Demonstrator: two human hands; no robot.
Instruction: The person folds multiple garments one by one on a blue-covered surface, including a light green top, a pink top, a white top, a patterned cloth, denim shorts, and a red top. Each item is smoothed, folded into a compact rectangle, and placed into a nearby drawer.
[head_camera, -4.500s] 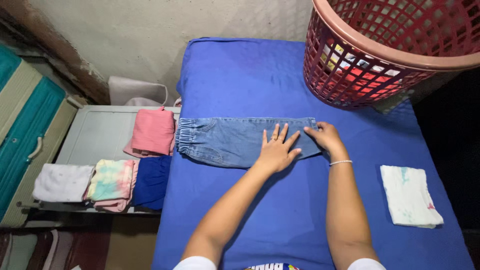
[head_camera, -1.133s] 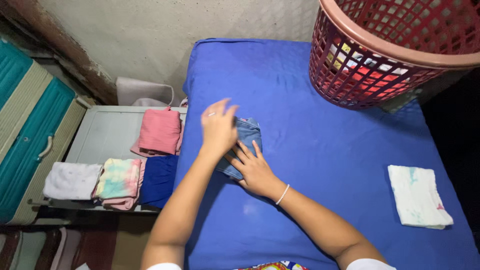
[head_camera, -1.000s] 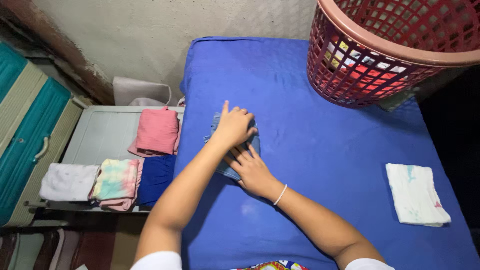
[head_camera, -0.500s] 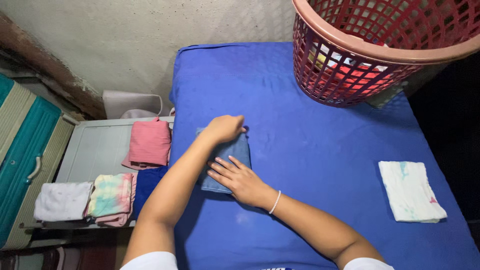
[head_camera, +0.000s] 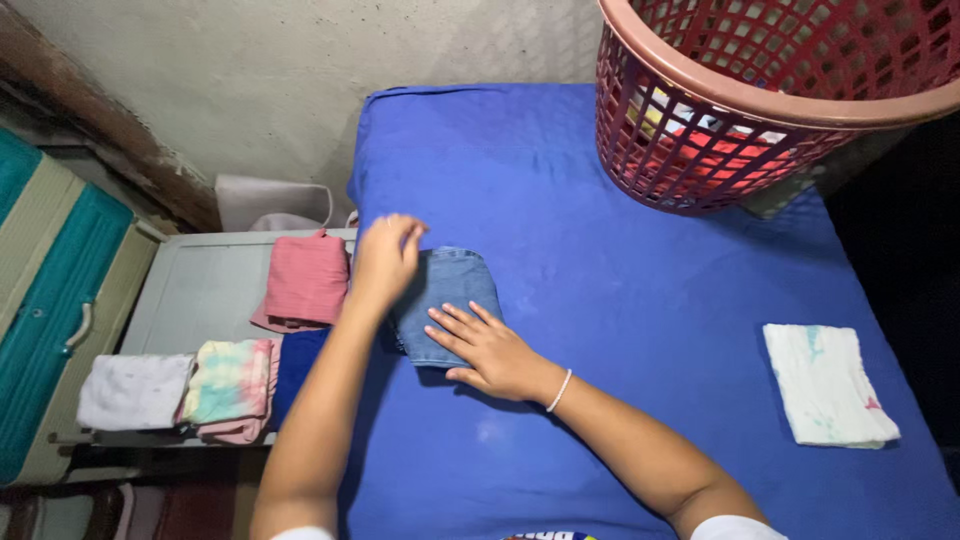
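Denim, a folded jeans piece (head_camera: 447, 303), lies left of centre on the blue bed (head_camera: 620, 260); this looks like final smoothing. The right hand (head_camera: 487, 347) presses it flat, fingers spread; the left hand (head_camera: 385, 257) blurs above, fingers apparently loosely curled. Counted: one red basket (head_camera: 770, 95), one white cloth (head_camera: 828, 384), four folded pieces (head_camera: 230, 385) at left.

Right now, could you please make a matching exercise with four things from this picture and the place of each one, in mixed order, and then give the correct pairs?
Things:
1. folded denim piece
2. laundry basket
3. white folded cloth
4. pink folded garment

Places:
A. far right corner of the blue mattress
B. on the grey side table
C. under the right hand
D. near right part of the mattress, alone

Pairs: 1-C, 2-A, 3-D, 4-B
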